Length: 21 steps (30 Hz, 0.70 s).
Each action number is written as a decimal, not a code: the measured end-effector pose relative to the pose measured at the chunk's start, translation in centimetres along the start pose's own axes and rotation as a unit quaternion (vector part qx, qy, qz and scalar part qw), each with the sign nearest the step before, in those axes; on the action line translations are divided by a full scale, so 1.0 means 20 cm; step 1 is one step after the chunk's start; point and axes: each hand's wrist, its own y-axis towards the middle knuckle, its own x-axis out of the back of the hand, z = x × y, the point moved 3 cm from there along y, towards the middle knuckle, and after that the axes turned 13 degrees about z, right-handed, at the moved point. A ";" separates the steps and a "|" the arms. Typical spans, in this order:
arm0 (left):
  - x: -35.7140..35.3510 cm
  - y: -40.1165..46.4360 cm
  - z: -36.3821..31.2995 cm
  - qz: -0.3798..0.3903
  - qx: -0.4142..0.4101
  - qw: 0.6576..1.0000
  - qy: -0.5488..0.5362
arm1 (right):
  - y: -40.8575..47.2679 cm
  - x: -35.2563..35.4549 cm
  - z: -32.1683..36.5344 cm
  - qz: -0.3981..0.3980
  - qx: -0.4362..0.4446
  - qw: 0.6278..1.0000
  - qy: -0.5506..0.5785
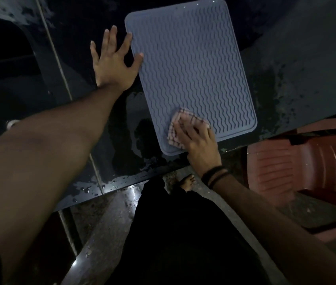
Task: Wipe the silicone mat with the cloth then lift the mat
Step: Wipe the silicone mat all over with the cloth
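Home: wet dark stone counter (101, 112), plastic chair (298, 167).

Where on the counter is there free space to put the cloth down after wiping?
Bare counter lies right of the mat, and a wet strip runs between the mat and the counter's near edge. The mat's left edge is crowded by the left hand; the right hand presses the cloth at its near end.

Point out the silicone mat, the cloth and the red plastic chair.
silicone mat (191, 64), head view: bare ribbed middle of the mat.
cloth (191, 116), head view: upper folded part, just beyond the fingers.
red plastic chair (298, 161), head view: its slatted surface at the right.
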 end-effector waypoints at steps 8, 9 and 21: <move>-0.01 0.00 0.01 -0.003 -0.010 1.000 -0.003 | -0.06 0.26 -0.03 -0.086 -0.026 0.993 0.071; -0.01 0.00 0.02 -0.004 -0.010 1.000 -0.001 | 0.01 0.32 -0.02 -0.116 -0.033 0.989 0.081; -0.01 0.01 -0.01 -0.003 0.001 1.000 0.025 | 0.18 0.09 0.13 0.008 -0.005 0.999 -0.051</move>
